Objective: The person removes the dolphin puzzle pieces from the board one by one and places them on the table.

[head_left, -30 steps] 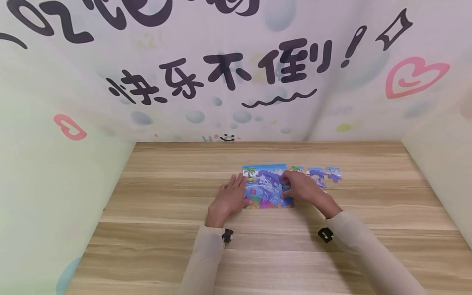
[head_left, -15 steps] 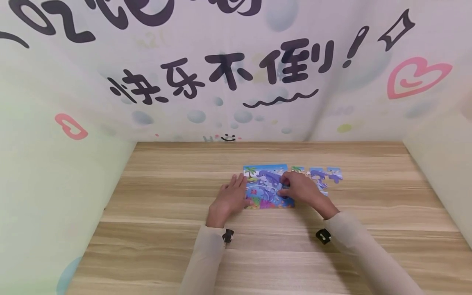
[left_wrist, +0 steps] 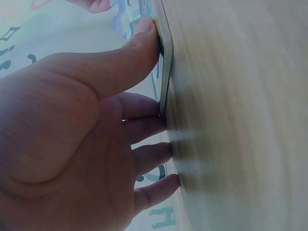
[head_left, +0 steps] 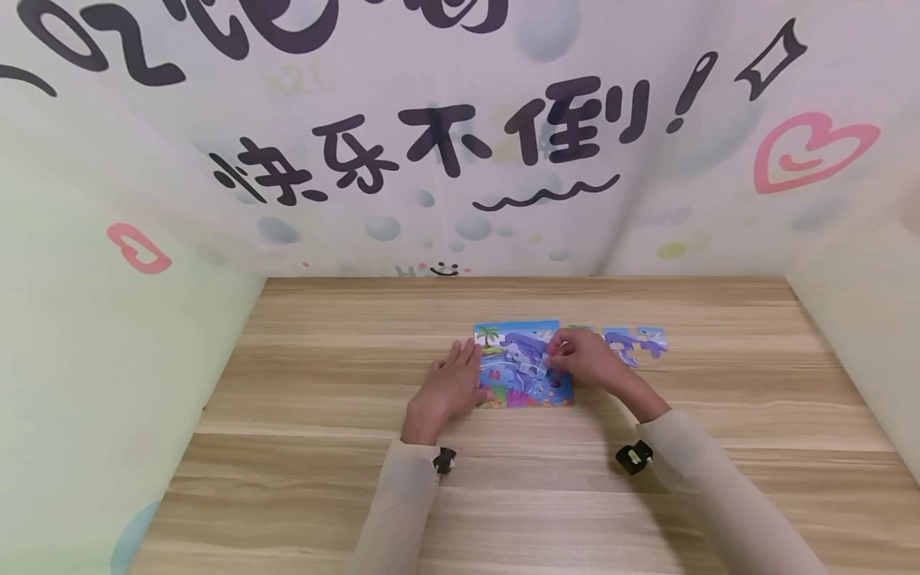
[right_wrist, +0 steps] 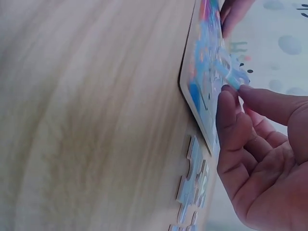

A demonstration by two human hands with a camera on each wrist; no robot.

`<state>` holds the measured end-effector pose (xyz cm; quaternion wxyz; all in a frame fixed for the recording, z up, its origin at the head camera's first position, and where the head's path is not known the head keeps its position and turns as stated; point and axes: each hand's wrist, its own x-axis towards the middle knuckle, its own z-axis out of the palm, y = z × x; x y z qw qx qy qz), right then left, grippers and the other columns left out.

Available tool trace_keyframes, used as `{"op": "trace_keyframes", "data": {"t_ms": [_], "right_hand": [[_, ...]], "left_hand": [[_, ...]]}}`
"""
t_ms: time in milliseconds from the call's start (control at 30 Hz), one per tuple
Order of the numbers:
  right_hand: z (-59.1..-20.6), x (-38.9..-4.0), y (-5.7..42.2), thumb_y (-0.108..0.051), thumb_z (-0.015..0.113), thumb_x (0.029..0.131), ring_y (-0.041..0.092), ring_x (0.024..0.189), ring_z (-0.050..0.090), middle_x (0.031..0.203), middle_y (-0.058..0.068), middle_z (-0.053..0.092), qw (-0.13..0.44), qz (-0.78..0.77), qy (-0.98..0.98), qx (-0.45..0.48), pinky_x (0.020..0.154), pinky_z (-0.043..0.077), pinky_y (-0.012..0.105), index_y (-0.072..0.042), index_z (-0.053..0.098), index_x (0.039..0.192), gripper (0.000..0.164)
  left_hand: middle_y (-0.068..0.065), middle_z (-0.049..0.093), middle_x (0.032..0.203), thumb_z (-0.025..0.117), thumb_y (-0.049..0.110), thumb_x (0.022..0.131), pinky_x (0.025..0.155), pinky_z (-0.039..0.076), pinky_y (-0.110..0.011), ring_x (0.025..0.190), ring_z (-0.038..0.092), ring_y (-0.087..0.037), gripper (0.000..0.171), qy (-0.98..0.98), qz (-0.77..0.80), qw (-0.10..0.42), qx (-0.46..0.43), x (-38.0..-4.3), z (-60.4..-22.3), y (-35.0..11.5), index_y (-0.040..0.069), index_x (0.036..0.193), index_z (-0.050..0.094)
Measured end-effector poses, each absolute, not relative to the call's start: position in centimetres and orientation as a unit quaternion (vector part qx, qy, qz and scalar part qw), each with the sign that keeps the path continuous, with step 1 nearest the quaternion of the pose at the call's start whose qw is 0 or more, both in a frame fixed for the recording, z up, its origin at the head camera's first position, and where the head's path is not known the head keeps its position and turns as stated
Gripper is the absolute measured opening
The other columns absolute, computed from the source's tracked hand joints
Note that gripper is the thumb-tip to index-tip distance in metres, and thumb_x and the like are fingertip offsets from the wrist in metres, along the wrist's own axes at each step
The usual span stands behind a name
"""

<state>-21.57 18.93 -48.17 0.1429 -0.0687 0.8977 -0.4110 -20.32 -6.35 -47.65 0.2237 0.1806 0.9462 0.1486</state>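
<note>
A dolphin jigsaw board (head_left: 513,397) lies flat on the table, with a palm tree and coral in its picture. My left hand (head_left: 447,387) rests along its left side; the thumb (left_wrist: 147,29) presses on the board, and the straight fingers touch its edge and the table. Over the board's right half, my right hand (head_left: 592,361) pinches a blue jigsaw piece (right_wrist: 230,76) between thumb and fingertips. The piece is tilted close above the picture, as the right wrist view shows. My right hand covers part of the board's right edge.
Several loose jigsaw pieces (head_left: 652,339) lie to the right of the board, some behind my right hand. The wooden table (head_left: 345,351) meets a white printed backdrop (head_left: 359,239) at the back, with pale walls on both sides.
My right hand has turned and risen slightly, tilting the pinched jigsaw piece over the board's right part. My left hand and the board stay in place.
</note>
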Motion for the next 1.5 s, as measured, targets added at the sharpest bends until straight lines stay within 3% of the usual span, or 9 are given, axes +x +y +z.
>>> {"op": "trace_keyframes", "data": {"t_ms": [200, 433, 733, 933, 1200, 1500], "right_hand": [[-47.8, -21.5, 20.1, -0.013, 0.065, 0.096, 0.021, 0.069, 0.060, 0.083, 0.010, 0.069, 0.161, -0.467, 0.868, -0.040, 0.054, 0.050, 0.033, -0.003, 0.065, 0.098, 0.010], [-47.5, -21.2, 22.4, -0.011, 0.063, 0.097, 0.019, 0.058, 0.051, 0.088, 0.012, 0.069, 0.155, -0.482, 0.862, -0.037, 0.053, 0.046, 0.032, 0.002, 0.064, 0.109, 0.018], [-47.5, -20.9, 24.3, -0.012, 0.063, 0.097, 0.018, 0.063, 0.050, 0.077, 0.006, 0.062, 0.160, -0.495, 0.854, -0.008, 0.055, 0.046, 0.031, 0.004, 0.063, 0.112, 0.022], [-47.5, -20.4, 25.6, -0.011, 0.061, 0.098, 0.016, 0.068, 0.053, 0.079, 0.009, 0.061, 0.159, -0.498, 0.853, -0.009, 0.058, 0.048, 0.031, 0.006, 0.063, 0.113, 0.023], [-47.7, -20.1, 27.1, -0.011, 0.062, 0.097, 0.014, 0.063, 0.050, 0.076, 0.007, 0.061, 0.157, -0.499, 0.852, -0.003, 0.054, 0.045, 0.029, 0.007, 0.062, 0.116, 0.026], [-47.8, -19.7, 28.6, -0.011, 0.065, 0.095, 0.011, 0.068, 0.054, 0.077, 0.000, 0.062, 0.155, -0.491, 0.857, 0.017, 0.056, 0.045, 0.029, 0.008, 0.063, 0.113, 0.026]], "left_hand": [[-0.009, 0.008, 0.167, 0.060, 0.042, 0.097, 0.122, 0.015, -0.053, 0.154, 0.004, -0.027, 0.083, 0.946, 0.150, 0.223, 0.180, -20.3, -47.8, -6.3, 0.008, 0.159, 0.015], [-0.008, 0.008, 0.167, 0.060, 0.041, 0.097, 0.122, 0.015, -0.053, 0.154, 0.004, -0.027, 0.083, 0.947, 0.150, 0.221, 0.180, -20.3, -47.7, -6.3, 0.008, 0.159, 0.016], [-0.008, 0.006, 0.167, 0.058, 0.043, 0.098, 0.122, 0.014, -0.053, 0.154, 0.002, -0.027, 0.083, 0.946, 0.151, 0.226, 0.178, -20.2, -47.8, -6.3, 0.008, 0.159, 0.015], [-0.008, 0.007, 0.167, 0.059, 0.043, 0.098, 0.122, 0.014, -0.054, 0.154, 0.002, -0.027, 0.083, 0.946, 0.151, 0.224, 0.180, -20.3, -47.8, -6.4, 0.008, 0.159, 0.015], [-0.009, 0.008, 0.167, 0.060, 0.042, 0.097, 0.122, 0.015, -0.054, 0.154, 0.003, -0.028, 0.083, 0.946, 0.152, 0.220, 0.185, -20.3, -47.8, -6.4, 0.007, 0.159, 0.016], [-0.009, 0.007, 0.167, 0.060, 0.042, 0.097, 0.122, 0.014, -0.054, 0.154, 0.003, -0.027, 0.084, 0.945, 0.150, 0.224, 0.183, -20.4, -47.8, -6.4, 0.007, 0.159, 0.015]]}}
